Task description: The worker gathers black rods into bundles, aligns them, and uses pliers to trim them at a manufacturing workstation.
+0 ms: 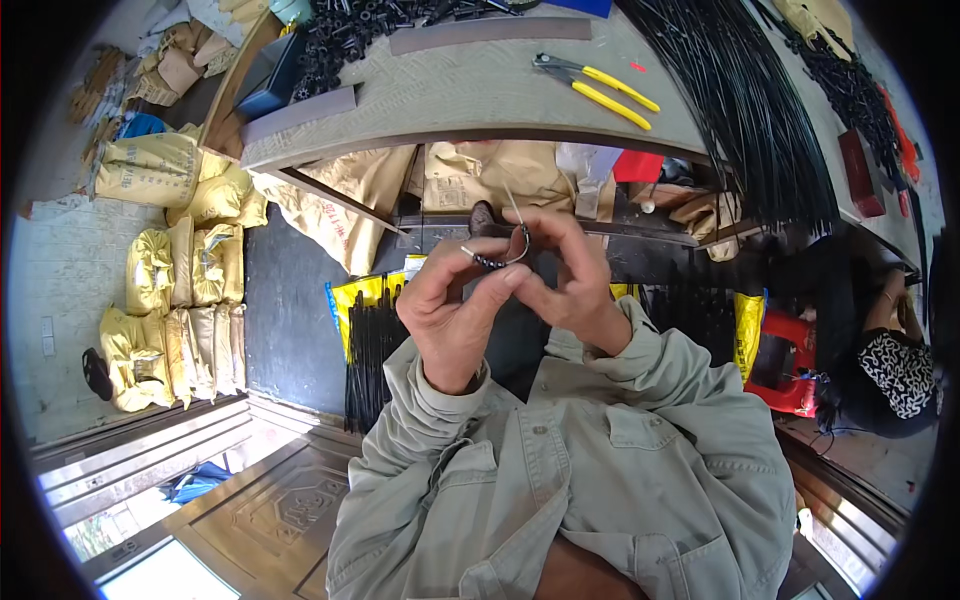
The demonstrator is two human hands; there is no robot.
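Note:
In front of my chest, above my lap, both hands are raised close together. Between them is a thin, pale, curved strip (pixel 521 247) with a dark beaded or twisted section (pixel 487 262); its exact kind is too small to make out. My left hand (pixel 450 310) pinches it near the dark section, thumb and forefinger closed. The thumb and fingers of my right hand (pixel 568 270) close on its other side, and a thin end sticks up beyond them. The two thumbs nearly meet under the bend.
Yellow-handled cutters (pixel 605 90) lie on the workbench (pixel 450 95) ahead, near black small parts (pixel 340 40). Long black rods (pixel 745 110) hang over its right side. Filled sacks (pixel 175 310) are stacked left. A co-worker (pixel 890 370) sits at right by a red stool (pixel 785 365).

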